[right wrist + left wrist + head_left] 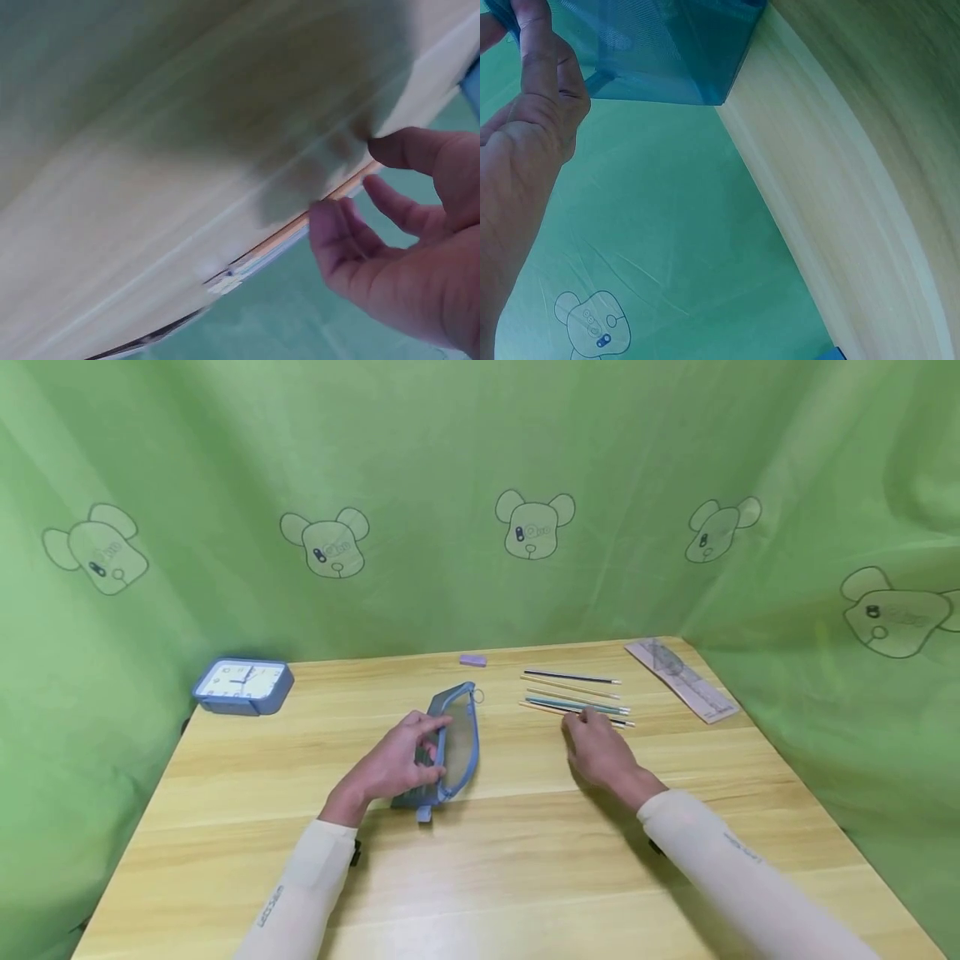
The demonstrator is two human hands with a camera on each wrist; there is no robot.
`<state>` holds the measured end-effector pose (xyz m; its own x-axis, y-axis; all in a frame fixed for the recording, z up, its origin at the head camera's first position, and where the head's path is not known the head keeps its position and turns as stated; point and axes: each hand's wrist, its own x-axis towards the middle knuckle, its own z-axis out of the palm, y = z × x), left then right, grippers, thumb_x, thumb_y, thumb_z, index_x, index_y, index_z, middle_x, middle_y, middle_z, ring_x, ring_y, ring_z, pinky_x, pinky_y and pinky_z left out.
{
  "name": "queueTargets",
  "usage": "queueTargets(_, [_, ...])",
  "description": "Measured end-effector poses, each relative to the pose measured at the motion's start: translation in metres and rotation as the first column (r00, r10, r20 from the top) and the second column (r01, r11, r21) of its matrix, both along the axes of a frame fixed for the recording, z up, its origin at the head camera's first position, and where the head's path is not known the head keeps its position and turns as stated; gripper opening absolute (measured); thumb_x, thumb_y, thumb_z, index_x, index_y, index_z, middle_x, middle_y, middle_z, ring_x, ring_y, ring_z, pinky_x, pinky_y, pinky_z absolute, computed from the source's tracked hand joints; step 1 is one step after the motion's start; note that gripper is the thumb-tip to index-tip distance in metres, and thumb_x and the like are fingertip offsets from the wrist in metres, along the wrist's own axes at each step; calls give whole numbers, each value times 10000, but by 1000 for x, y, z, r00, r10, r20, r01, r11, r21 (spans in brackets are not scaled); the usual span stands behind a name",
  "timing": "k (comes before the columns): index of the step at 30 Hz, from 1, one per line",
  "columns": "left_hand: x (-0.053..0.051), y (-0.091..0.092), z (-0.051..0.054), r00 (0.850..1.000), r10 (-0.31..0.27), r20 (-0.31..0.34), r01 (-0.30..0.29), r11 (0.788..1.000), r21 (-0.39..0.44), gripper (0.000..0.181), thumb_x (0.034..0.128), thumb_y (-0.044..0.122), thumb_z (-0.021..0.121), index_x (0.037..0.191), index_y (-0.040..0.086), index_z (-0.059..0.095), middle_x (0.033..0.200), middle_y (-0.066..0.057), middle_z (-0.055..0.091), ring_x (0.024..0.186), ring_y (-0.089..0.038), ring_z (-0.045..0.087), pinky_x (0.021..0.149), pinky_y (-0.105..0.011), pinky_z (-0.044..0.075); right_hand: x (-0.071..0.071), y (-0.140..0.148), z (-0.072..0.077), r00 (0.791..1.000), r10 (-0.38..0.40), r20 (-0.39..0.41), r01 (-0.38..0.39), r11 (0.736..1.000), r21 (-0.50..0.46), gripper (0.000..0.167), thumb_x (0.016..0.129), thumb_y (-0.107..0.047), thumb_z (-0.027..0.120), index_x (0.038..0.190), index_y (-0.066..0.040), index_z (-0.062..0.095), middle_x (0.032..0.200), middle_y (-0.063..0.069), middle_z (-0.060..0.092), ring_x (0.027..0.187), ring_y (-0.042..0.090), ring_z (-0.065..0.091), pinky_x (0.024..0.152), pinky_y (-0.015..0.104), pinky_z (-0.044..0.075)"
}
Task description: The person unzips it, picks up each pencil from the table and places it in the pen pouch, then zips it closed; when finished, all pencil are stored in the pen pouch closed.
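On the table stands a blue mesh zip pencil case (474, 768), its mouth spread wide toward the right. My left hand (393, 760) grips its left rim, thumb and forefinger apart along the edge; in the left wrist view the fingers hold the blue mesh (652, 52) at the top. To the right lie several pencils (572, 687), roughly parallel. My right hand (602, 753) is over the nearest one, an orange-and-dark pencil (536, 706). In the right wrist view its fingertips touch that pencil (270, 242), while the thumb stays apart from the fingers.
A blue clock (243, 685) sits at the table's back left. Near the back edge lies a purple eraser (472, 660). At the right edge is a pinkish ruler (682, 681) with a clear triangular piece on it. Green curtains (427, 593) surround the table.
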<state>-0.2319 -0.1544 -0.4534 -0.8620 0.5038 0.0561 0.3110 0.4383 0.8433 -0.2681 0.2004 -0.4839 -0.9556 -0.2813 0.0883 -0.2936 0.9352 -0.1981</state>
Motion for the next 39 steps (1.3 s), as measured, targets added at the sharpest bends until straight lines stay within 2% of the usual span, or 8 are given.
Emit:
queueTargets(6, [1, 0, -1, 1000, 4, 14, -4, 1000, 7, 803, 893, -10, 780, 1619, -3, 439, 1209, -156, 493, 1065, -227, 614, 712, -208, 571, -19, 18, -12, 994, -12, -108, 12, 1000, -8, 331, 982, -2, 631, 1311, 30, 650, 1267, 305, 604, 1141, 505, 622, 943, 628, 582])
queueTargets(11, [0, -1, -2, 1000, 2, 23, -3, 1000, 14, 806, 891, -15, 774, 1622, -3, 435, 1208, -153, 487, 1051, -216, 603, 703, -201, 562, -29, 27, -18, 994, -29, -110, 28, 1000, -14, 362, 989, -13, 627, 1350, 24, 631, 1316, 307, 602, 1180, 517, 614, 978, 657, 565])
queueTargets(15, [0, -2, -2, 999, 1, 32, -2, 1000, 24, 804, 891, -25, 771, 1620, -13, 431, 1219, -166, 482, 1043, -223, 598, 700, -200, 561, -33, 31, -19, 990, -24, -142, 23, 1000, -11, 321, 990, -30, 637, 1306, 23, 655, 1261, 296, 636, 1129, 508, 628, 955, 666, 556])
queueTargets(20, [-1, -3, -2, 1000, 6, 29, -7, 999, 32, 798, 885, -39, 773, 1609, -35, 437, 1200, -170, 478, 1027, -221, 600, 688, -204, 565, -34, 33, -17, 985, -14, -170, 13, 1000, -8, 214, 987, -51, 668, 1192, -1, 706, 1153, 251, 662, 1029, 470, 640, 879, 643, 562])
queueTargets(26, [-2, -3, -2, 1000, 6, 28, -6, 1000, 19, 791, 885, -33, 773, 1603, -42, 443, 1181, -161, 480, 1015, -222, 593, 691, -200, 558, -32, 31, -18, 987, -9, -158, 8, 1000, -3, 159, 936, -19, 687, 1086, -10, 740, 1104, 235, 654, 1017, 444, 635, 884, 621, 566])
queueTargets(29, [-1, -2, -1, 1000, 7, 27, -7, 1000, 19, 791, 885, -34, 772, 1604, -40, 442, 1188, -162, 481, 1019, -226, 595, 691, -199, 559, -31, 29, -18, 985, 19, -173, -21, 1000, -5, 117, 922, 0, 702, 1032, -14, 741, 1069, 227, 661, 982, 428, 645, 864, 592, 576])
queueTargets(34, [-1, -2, -1, 1000, 7, 21, -7, 1000, 16, 790, 884, -31, 773, 1603, -35, 448, 1191, -164, 486, 1031, -229, 604, 698, -202, 561, -27, 25, -17, 977, 67, -202, -64, 998, 18, 104, 924, 4, 733, 1025, -21, 733, 1035, 210, 687, 937, 401, 677, 842, 560, 598])
queueTargets(39, [0, -1, -2, 1000, 3, 25, -3, 1000, 16, 793, 881, -27, 776, 1605, -27, 451, 1185, -161, 490, 1036, -225, 608, 708, -203, 562, -21, 20, -19, 964, 107, -242, -107, 994, 14, 61, 914, 27, 738, 938, -27, 722, 960, 176, 667, 859, 358, 664, 740, 499, 602])
